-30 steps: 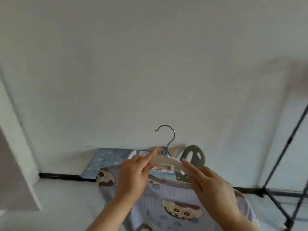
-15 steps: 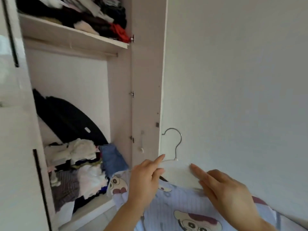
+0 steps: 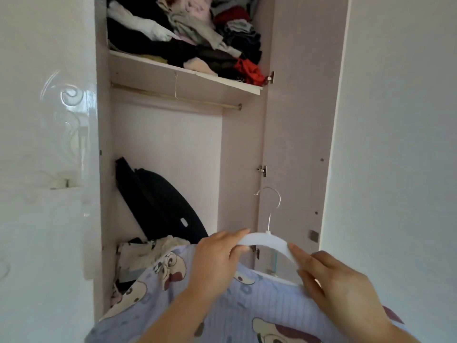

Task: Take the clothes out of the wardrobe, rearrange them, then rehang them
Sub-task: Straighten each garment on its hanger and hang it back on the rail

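1. Lilac cartoon-print top (image 3: 237, 310) runs off the bottom edge, with the white hanger (image 3: 267, 240) ends hidden inside it.
2. Left hand (image 3: 215, 263) and right hand (image 3: 338, 285) each pinch a hanger arm, lower centre, before the wardrobe (image 3: 296, 120).

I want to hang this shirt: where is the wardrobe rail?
Head view, upper centre: the rail runs just under the clothes-piled shelf, above and left of the hanger.

Soft, even daylight fills the frame, bright on the wall (image 3: 400, 144) at right and casting no hard shadows. The glossy door (image 3: 37, 219) at left carries pale glare streaks (strongest in its upper part). The wardrobe (image 3: 168, 149) recess under its shelf (image 3: 178, 75) is dimmer. Straight edges lean and bow toward the frame's sides, and fine detail is slightly soft throughout.
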Demonstrator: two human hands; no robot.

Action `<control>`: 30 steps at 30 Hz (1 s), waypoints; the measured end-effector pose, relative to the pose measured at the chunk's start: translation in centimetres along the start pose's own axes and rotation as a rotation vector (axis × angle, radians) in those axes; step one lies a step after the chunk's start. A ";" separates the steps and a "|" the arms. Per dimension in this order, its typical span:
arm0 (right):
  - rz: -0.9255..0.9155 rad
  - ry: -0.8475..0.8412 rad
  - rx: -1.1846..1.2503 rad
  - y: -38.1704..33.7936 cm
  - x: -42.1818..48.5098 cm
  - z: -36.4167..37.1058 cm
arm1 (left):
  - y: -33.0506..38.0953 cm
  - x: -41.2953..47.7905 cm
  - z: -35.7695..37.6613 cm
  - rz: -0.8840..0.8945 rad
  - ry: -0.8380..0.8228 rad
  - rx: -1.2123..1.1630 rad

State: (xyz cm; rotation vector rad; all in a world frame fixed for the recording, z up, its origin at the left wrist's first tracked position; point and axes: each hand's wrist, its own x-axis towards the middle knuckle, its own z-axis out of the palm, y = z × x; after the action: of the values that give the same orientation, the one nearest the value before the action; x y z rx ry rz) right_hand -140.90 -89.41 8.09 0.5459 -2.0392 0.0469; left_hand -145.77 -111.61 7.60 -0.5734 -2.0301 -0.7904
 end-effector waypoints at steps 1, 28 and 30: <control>-0.009 -0.013 -0.007 1.1 1.3 1.8 | -1.3 1.5 0.9 -0.001 0.000 0.032; -0.216 0.000 -0.227 18.0 40.7 40.9 | -37.0 41.8 16.8 0.000 -0.105 0.482; -0.205 -0.021 -0.299 18.5 43.4 42.3 | -39.1 45.1 17.9 0.014 -0.097 0.474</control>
State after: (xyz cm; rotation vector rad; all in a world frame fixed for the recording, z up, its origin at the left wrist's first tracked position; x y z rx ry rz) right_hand -200.84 -99.14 26.18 0.5632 -1.9534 -0.3820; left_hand -204.56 -121.38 25.62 -0.3559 -2.1996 -0.2554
